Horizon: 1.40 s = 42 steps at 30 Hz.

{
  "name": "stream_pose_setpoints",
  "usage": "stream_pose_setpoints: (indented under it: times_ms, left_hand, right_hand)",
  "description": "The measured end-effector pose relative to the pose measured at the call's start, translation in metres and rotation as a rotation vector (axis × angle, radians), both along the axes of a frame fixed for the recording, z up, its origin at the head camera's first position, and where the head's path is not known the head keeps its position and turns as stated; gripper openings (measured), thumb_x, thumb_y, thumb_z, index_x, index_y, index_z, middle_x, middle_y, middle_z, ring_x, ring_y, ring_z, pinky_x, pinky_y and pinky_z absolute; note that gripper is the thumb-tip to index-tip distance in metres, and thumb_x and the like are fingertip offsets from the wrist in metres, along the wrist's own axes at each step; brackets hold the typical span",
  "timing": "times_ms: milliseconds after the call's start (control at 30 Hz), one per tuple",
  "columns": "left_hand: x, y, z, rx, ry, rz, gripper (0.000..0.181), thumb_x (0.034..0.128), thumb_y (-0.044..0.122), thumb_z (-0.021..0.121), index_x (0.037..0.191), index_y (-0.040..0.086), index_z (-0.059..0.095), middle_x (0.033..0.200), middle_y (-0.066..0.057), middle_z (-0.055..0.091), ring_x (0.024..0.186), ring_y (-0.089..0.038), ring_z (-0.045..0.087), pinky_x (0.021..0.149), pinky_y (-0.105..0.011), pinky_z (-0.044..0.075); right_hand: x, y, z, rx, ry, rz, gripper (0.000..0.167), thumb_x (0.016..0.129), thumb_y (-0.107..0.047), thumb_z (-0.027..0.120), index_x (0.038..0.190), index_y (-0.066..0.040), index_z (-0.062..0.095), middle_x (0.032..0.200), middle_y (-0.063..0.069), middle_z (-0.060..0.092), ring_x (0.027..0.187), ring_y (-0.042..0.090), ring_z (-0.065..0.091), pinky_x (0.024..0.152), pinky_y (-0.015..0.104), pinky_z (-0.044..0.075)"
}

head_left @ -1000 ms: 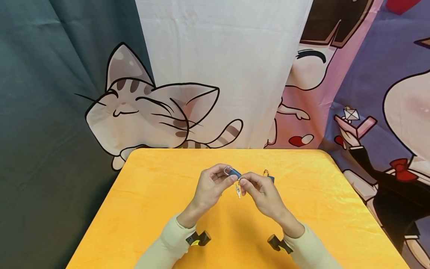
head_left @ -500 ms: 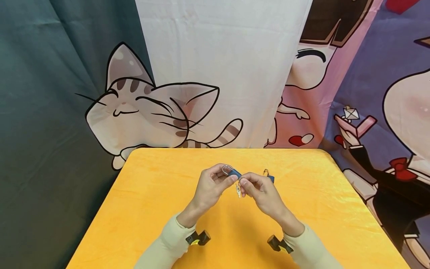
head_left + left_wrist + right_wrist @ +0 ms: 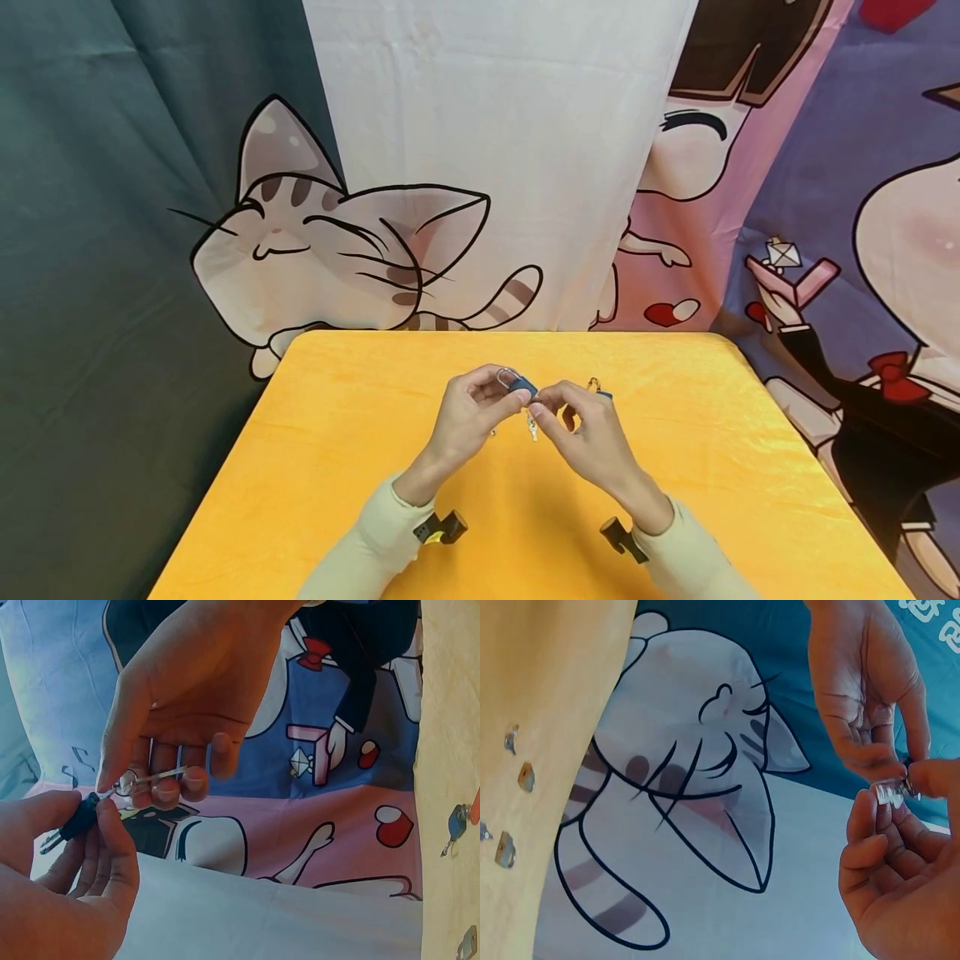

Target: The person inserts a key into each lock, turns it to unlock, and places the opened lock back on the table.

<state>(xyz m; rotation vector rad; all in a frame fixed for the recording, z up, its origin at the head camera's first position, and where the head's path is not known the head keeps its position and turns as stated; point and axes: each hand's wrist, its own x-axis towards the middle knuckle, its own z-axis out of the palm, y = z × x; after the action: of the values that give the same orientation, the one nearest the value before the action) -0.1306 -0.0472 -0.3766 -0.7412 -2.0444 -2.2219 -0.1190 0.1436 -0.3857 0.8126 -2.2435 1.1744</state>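
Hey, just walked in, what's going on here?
Someone's left hand grips a blue padlock with a silver metal shackle. The right hand pinches at its lower end, where small silver metal keys dangle; whether one is inserted, I can't tell. Another blue padlock sits on the yellow cloth-covered table, beyond the right hand.

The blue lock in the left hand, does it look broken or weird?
Nothing stands out. The left hand holds the blue padlock; I see no crack or bend, and keys dangle just below it, near the right hand. Tiny scratches would be too small to tell.
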Motion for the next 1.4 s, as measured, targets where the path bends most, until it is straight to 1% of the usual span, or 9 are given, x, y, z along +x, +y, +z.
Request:
stream_pose_setpoints:
  times_ms: [200, 367, 533, 733, 900, 1033, 1167, 1333, 1400]
  left_hand:
    - [-0.001, -0.001, 0.001, 0.004, 0.030, -0.009, 0.017, 0.0886, 0.008, 0.072, 0.099, -0.004, 0.066, 0.100, -0.019, 0.065, 0.087, -0.012, 0.067, 0.082, -0.025, 0.058]
    - [-0.001, -0.002, 0.000, -0.046, 0.076, 0.018, 0.015, 0.0873, 0.008, 0.074, 0.098, -0.001, 0.068, 0.097, -0.017, 0.066, 0.085, -0.011, 0.067, 0.080, -0.026, 0.058]
    - [-0.001, -0.002, -0.003, -0.118, 0.174, 0.070, 0.013, 0.0865, 0.012, 0.075, 0.098, 0.006, 0.072, 0.093, -0.011, 0.069, 0.082, -0.010, 0.063, 0.077, -0.027, 0.057]
    - [-0.001, 0.000, -0.004, -0.169, 0.285, 0.144, 0.012, 0.0856, 0.016, 0.077, 0.095, 0.011, 0.074, 0.091, -0.004, 0.070, 0.080, -0.013, 0.060, 0.073, -0.027, 0.055]
    - [-0.002, 0.001, -0.008, -0.238, 0.440, 0.227, 0.008, 0.0846, 0.015, 0.078, 0.091, 0.013, 0.075, 0.089, 0.000, 0.072, 0.077, -0.016, 0.061, 0.068, -0.024, 0.051]
    - [-0.004, 0.002, -0.011, -0.279, 0.548, 0.270, 0.008, 0.0842, 0.012, 0.078, 0.092, 0.013, 0.075, 0.088, 0.000, 0.072, 0.075, -0.011, 0.061, 0.066, -0.023, 0.050]
    - [-0.004, 0.003, -0.012, -0.313, 0.602, 0.314, 0.009, 0.0835, 0.013, 0.078, 0.091, 0.013, 0.074, 0.088, 0.002, 0.071, 0.074, -0.008, 0.060, 0.065, -0.019, 0.049]
    - [-0.004, 0.004, -0.012, -0.326, 0.652, 0.354, 0.009, 0.0829, 0.012, 0.079, 0.089, 0.013, 0.073, 0.088, 0.001, 0.071, 0.073, -0.008, 0.060, 0.065, -0.019, 0.049]
    - [-0.004, 0.005, -0.013, -0.328, 0.665, 0.366, 0.009, 0.0826, 0.012, 0.079, 0.089, 0.012, 0.073, 0.088, 0.001, 0.070, 0.073, -0.008, 0.061, 0.065, -0.018, 0.050]
  right_hand:
    - [-0.005, 0.006, 0.008, 0.003, 0.067, -0.008, 0.013, 0.086, -0.009, 0.073, 0.092, -0.019, 0.067, 0.075, -0.009, 0.062, 0.064, 0.004, 0.050, 0.054, 0.021, 0.040]
    - [-0.006, 0.008, 0.021, 0.007, 0.106, -0.010, 0.012, 0.086, -0.007, 0.072, 0.091, -0.017, 0.067, 0.076, -0.007, 0.061, 0.065, 0.006, 0.050, 0.055, 0.019, 0.039]
    - [-0.004, 0.006, 0.032, 0.035, 0.158, -0.005, 0.013, 0.085, -0.007, 0.073, 0.095, -0.014, 0.067, 0.077, -0.007, 0.060, 0.065, 0.003, 0.047, 0.056, 0.017, 0.037]
    - [-0.002, 0.000, 0.039, 0.060, 0.234, 0.053, 0.017, 0.087, -0.012, 0.074, 0.103, -0.009, 0.069, 0.078, -0.005, 0.059, 0.067, 0.003, 0.046, 0.058, 0.011, 0.036]
    - [-0.002, -0.003, 0.039, 0.104, 0.249, 0.054, 0.021, 0.089, -0.020, 0.073, 0.108, -0.010, 0.071, 0.080, -0.005, 0.060, 0.069, 0.004, 0.048, 0.057, 0.013, 0.036]
    - [-0.002, -0.004, 0.038, 0.127, 0.250, 0.044, 0.015, 0.087, -0.019, 0.075, 0.101, -0.013, 0.074, 0.080, -0.006, 0.061, 0.068, 0.006, 0.050, 0.055, 0.011, 0.035]
    - [-0.002, -0.003, 0.037, 0.119, 0.263, 0.054, 0.008, 0.084, -0.014, 0.077, 0.091, -0.015, 0.073, 0.078, -0.007, 0.062, 0.068, 0.009, 0.053, 0.052, 0.013, 0.036]
    - [-0.004, -0.001, 0.036, 0.102, 0.284, 0.055, 0.011, 0.082, -0.008, 0.078, 0.089, -0.013, 0.071, 0.079, -0.005, 0.065, 0.069, 0.008, 0.058, 0.055, 0.013, 0.043]
    - [-0.005, -0.001, 0.035, 0.101, 0.279, 0.041, 0.011, 0.082, -0.006, 0.077, 0.088, -0.012, 0.071, 0.079, -0.004, 0.065, 0.067, 0.007, 0.057, 0.056, 0.012, 0.044]
